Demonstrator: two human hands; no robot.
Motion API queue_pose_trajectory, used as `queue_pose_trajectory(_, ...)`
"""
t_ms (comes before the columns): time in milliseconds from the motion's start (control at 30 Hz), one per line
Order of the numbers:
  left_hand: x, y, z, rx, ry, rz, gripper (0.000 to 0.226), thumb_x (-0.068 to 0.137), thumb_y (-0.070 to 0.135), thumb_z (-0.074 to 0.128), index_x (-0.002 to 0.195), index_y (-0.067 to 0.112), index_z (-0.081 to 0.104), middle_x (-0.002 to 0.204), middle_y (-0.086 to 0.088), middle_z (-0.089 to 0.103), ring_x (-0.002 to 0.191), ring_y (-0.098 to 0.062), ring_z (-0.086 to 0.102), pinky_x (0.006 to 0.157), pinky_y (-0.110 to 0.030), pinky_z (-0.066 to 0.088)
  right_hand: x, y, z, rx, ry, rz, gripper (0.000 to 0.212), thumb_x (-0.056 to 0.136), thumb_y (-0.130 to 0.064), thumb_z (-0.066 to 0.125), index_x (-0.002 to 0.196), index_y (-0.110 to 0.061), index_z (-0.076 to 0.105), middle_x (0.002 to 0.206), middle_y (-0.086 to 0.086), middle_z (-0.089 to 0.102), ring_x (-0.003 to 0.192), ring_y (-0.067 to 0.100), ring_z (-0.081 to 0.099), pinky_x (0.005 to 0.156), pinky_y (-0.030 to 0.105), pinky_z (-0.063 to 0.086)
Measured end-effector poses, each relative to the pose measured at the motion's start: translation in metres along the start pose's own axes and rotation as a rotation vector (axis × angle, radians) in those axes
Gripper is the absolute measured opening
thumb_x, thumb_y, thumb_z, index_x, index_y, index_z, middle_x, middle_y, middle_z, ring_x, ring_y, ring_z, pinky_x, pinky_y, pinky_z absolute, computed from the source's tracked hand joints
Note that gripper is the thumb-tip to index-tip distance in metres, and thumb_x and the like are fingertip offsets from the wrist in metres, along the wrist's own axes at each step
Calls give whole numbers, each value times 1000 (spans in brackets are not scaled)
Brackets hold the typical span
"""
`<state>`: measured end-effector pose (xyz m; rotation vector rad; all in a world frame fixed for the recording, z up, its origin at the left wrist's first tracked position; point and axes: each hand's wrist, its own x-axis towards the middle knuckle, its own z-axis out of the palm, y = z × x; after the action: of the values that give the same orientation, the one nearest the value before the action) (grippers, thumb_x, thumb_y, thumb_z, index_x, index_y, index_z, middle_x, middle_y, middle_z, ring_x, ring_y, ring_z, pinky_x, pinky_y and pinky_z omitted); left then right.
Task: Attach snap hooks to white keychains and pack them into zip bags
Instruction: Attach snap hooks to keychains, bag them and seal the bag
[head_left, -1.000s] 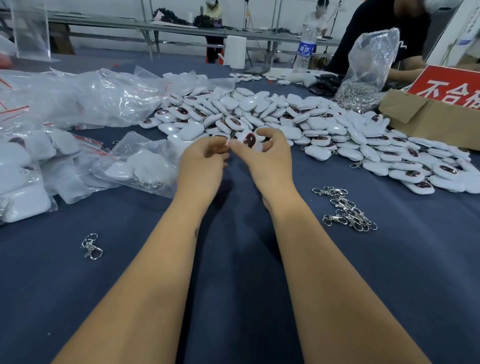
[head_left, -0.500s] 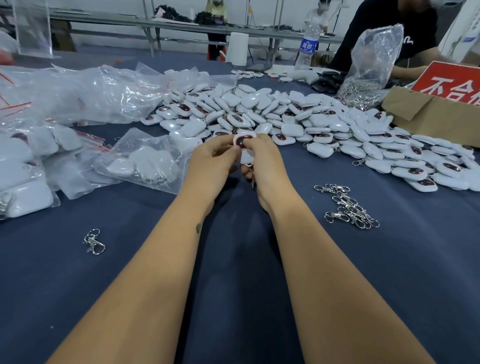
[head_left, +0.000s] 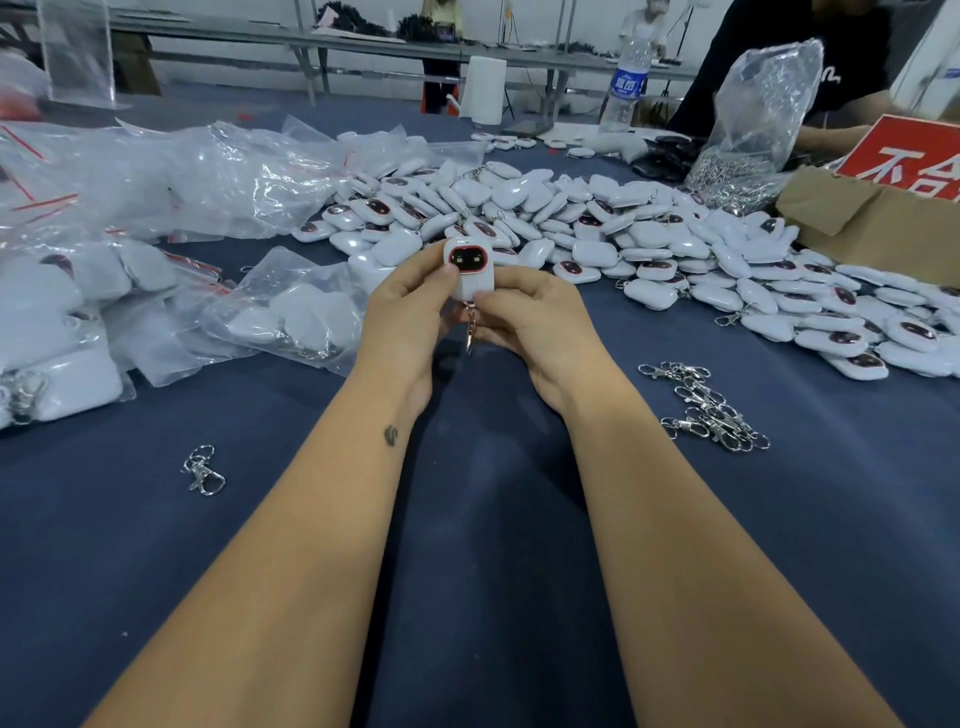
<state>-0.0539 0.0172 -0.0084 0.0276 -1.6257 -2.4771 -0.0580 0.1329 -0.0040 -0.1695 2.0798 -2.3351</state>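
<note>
Above a dark blue cloth-covered table (head_left: 467, 519), we hold one white keychain (head_left: 469, 267) upright, its glossy rounded plastic body showing a dark oval window ringed in red. Our left hand (head_left: 410, 312) grips its side, thumb pressed to the front; our right hand (head_left: 540, 322) pinches its lower end, where a metal snap hook (head_left: 470, 327) dangles between our palms. Behind the hands, a broad heap of keychains (head_left: 597, 228), smooth and pebble-shaped, spreads across the table to the right edge. To our left lie crinkled clear zip bags (head_left: 291, 312), several holding white keychains, with bigger plastic sacks (head_left: 156, 176) piled beyond them. A tangle of shiny loose hooks (head_left: 706, 410) rests to our right, well apart from a single hook (head_left: 203, 470) lying alone on our left. At far right, a tall clear bag (head_left: 753, 124) holds a mass of metal hooks, beside a brown cardboard box (head_left: 872, 218) bearing a red sign (head_left: 904, 161). A plastic water bottle (head_left: 626, 88) stands at the far edge.
</note>
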Motion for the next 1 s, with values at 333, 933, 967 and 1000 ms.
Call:
queue_pose_trajectory(333,-3,1,1,16,-67,-32,25,98,4,53,118,12,66,104,-7,71,84,-14,66,66,-21,54,0,-1,2,3,56,0,12,89,-3,60,87,-12,68,79,4,73,65,15,66,58,20,52)
queue_pose_trajectory(933,2,-7,-3,128,-112,11,31,94,-5,53,118,11,65,101,-3,73,90,-13,68,80,-26,54,1,1,3,-62,100,26,6,90,-9,60,86,-7,63,71,6,66,54,13,61,61,27,52)
queue_pose_trajectory(967,2,-8,-3,135,-98,13,31,93,-5,53,114,13,67,98,-1,74,90,-14,69,82,-27,55,1,0,4,-17,93,35,6,91,-11,59,87,-8,62,70,5,66,54,14,61,59,26,52)
queue_pose_trajectory(1000,3,-8,-3,141,-89,14,31,93,-6,54,111,15,68,96,0,74,92,-15,69,86,-30,56,1,-1,4,18,87,42,6,92,-12,59,89,-8,63,71,6,66,54,15,62,58,26,53)
